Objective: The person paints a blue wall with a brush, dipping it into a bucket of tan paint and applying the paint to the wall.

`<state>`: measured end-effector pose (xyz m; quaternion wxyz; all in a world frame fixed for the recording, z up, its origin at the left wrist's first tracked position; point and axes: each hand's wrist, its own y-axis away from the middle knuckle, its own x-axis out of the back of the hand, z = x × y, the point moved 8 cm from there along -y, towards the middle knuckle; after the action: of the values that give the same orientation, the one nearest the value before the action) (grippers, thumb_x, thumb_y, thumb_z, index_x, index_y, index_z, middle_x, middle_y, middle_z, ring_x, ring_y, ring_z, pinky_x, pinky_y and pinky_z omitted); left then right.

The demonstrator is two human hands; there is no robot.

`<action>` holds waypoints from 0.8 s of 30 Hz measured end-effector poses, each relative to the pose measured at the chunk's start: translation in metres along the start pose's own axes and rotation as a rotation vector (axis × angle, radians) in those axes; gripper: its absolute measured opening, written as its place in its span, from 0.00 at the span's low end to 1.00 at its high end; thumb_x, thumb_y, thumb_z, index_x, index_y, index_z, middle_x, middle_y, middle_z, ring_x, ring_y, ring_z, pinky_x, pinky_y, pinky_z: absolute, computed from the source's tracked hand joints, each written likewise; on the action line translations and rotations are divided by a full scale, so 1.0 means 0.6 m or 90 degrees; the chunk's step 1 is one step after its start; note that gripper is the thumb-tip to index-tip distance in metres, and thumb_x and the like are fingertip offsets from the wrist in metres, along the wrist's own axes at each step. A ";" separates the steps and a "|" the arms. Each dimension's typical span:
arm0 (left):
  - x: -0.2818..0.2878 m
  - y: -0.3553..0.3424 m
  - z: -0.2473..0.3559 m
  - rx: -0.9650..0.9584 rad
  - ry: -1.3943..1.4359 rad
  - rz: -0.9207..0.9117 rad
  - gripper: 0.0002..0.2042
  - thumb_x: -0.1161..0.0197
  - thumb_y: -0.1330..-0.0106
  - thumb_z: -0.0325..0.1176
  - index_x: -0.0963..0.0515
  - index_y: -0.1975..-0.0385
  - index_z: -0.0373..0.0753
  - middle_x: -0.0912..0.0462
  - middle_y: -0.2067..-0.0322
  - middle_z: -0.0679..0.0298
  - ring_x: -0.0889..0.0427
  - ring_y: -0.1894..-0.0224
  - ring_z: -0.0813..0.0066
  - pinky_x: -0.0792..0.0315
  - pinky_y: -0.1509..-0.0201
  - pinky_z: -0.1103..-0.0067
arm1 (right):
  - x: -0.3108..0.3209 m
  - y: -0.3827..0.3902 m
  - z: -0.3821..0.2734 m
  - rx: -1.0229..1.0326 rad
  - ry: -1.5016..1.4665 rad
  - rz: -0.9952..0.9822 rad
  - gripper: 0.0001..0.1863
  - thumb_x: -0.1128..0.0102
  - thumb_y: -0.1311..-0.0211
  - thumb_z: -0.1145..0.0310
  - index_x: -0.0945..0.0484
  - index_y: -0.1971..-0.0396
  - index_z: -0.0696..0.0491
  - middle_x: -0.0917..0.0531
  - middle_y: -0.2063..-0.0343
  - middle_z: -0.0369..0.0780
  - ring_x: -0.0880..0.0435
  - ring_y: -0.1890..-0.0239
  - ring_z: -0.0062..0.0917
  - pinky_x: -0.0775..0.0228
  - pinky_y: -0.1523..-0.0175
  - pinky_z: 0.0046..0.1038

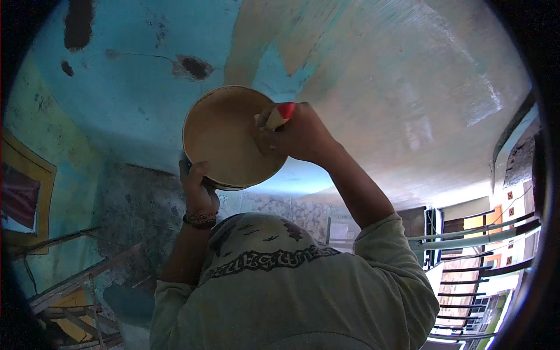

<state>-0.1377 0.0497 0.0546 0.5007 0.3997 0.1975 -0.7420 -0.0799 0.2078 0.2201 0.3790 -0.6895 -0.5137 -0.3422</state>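
Note:
A round bucket (196, 111) is tilted up in front of me, with tan paint (224, 146) inside. My left hand (199, 185) grips its lower left side, the thumb near the rim and the other fingers mostly hidden. At the bucket's right side, my right hand (306, 133) is closed around a paintbrush (285, 110) with a red-tipped handle. The brush points into the bucket. Its bristles are hard to make out against the paint, so I cannot tell how deep they sit.
Ahead is a wall, blue (134, 87) on the left and coated tan (396, 105) on the right, with dark bare patches (195, 67). A yellow-framed window (46, 175) is at left, above a wooden frame (87, 280). A metal railing (478, 239) stands at right.

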 end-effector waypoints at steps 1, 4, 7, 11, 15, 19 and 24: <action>-0.002 0.001 -0.003 0.002 0.002 0.000 0.25 0.40 0.52 0.32 0.37 0.52 0.37 0.29 0.59 0.61 0.28 0.55 0.70 0.31 0.53 0.73 | -0.006 0.000 0.005 -0.001 0.002 -0.001 0.09 0.35 0.54 0.73 0.22 0.71 0.57 0.18 0.75 0.39 0.19 0.71 0.22 0.26 0.66 0.24; 0.000 0.003 -0.009 0.001 -0.012 0.020 0.24 0.40 0.52 0.31 0.37 0.53 0.37 0.30 0.59 0.61 0.29 0.55 0.70 0.32 0.52 0.73 | -0.008 0.003 0.025 -0.059 0.006 0.003 0.10 0.35 0.53 0.71 0.22 0.70 0.57 0.18 0.74 0.41 0.18 0.74 0.25 0.26 0.67 0.25; 0.007 0.002 -0.018 0.023 -0.009 0.035 0.24 0.40 0.53 0.31 0.37 0.53 0.36 0.30 0.58 0.61 0.30 0.54 0.71 0.33 0.52 0.72 | 0.005 0.010 0.036 -0.117 -0.110 0.030 0.10 0.35 0.53 0.70 0.22 0.71 0.58 0.18 0.74 0.42 0.18 0.75 0.26 0.26 0.68 0.26; 0.011 0.002 -0.020 0.020 -0.024 0.038 0.23 0.41 0.52 0.31 0.37 0.54 0.36 0.31 0.57 0.60 0.30 0.54 0.70 0.33 0.51 0.72 | 0.013 0.011 0.025 -0.064 0.012 0.021 0.09 0.35 0.53 0.71 0.23 0.73 0.59 0.18 0.77 0.41 0.19 0.76 0.23 0.27 0.68 0.26; 0.022 -0.001 -0.026 0.023 -0.055 0.039 0.24 0.41 0.52 0.32 0.37 0.52 0.35 0.31 0.57 0.60 0.31 0.53 0.69 0.34 0.49 0.72 | 0.044 0.005 0.014 0.013 -0.008 0.078 0.10 0.35 0.54 0.70 0.23 0.73 0.59 0.19 0.78 0.43 0.19 0.76 0.26 0.27 0.68 0.26; 0.002 0.006 -0.016 0.011 -0.034 0.028 0.24 0.41 0.52 0.31 0.37 0.53 0.34 0.32 0.57 0.60 0.31 0.53 0.69 0.35 0.49 0.73 | 0.019 -0.008 0.019 0.008 0.080 0.057 0.08 0.37 0.56 0.71 0.23 0.74 0.57 0.19 0.78 0.44 0.19 0.75 0.30 0.27 0.68 0.27; 0.004 0.010 -0.017 0.034 -0.050 0.075 0.23 0.39 0.53 0.29 0.38 0.56 0.32 0.31 0.58 0.58 0.31 0.54 0.71 0.35 0.49 0.75 | -0.001 -0.024 0.020 -0.008 0.180 0.019 0.06 0.41 0.56 0.71 0.24 0.76 0.55 0.21 0.80 0.44 0.20 0.75 0.37 0.28 0.68 0.32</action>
<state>-0.1288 0.0529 0.0473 0.5401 0.3946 0.1338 -0.7313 -0.0930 0.2208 0.2163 0.4485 -0.6440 -0.4427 -0.4337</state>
